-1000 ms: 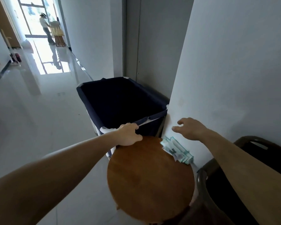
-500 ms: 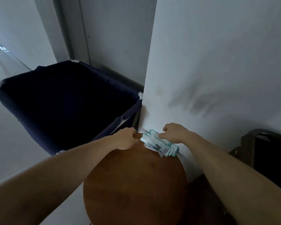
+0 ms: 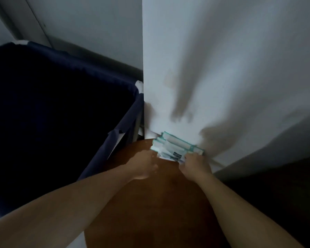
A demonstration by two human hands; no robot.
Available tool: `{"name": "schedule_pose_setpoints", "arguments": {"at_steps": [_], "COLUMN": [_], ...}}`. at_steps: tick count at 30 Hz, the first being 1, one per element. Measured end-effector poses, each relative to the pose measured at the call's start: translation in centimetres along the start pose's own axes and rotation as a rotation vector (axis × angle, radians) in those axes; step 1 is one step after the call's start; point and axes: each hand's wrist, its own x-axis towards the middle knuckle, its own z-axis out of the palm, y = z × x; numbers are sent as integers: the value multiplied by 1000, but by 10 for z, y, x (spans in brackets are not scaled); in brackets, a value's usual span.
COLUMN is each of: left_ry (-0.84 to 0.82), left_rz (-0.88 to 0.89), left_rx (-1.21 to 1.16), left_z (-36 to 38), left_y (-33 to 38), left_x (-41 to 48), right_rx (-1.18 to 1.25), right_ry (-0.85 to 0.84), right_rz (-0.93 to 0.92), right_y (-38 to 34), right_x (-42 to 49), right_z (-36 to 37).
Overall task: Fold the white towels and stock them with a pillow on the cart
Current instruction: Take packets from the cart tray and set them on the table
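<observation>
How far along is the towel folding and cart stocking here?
Done: nothing visible; no towel or pillow is in view, and the navy fabric bin shows only darkness. In hand: left hand and right hand are at teal-edged packets on the round wooden table. Left: folding and stocking, all of it.

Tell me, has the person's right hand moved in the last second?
Yes. The right hand has come down from beside the white wall onto the near right end of the teal-edged packets on the wooden table.
</observation>
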Motion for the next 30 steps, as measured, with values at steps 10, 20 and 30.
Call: {"name": "schedule_pose_setpoints", "arguments": {"at_steps": [10, 20, 30], "left_ry": [120, 130, -238], "left_rz": [-102, 19, -30], "left_rx": [-89, -34, -85], "left_z": [75, 92, 110], "left_y": [-33, -36, -48], "left_x": [100, 133, 127], "right_rx": [-218, -287, -2], "right_ry": [104, 299, 389], "right_rz": [-160, -487, -835], "right_y": [18, 20, 26], "right_x": [102, 108, 92], "right_z": [95, 98, 102]}}
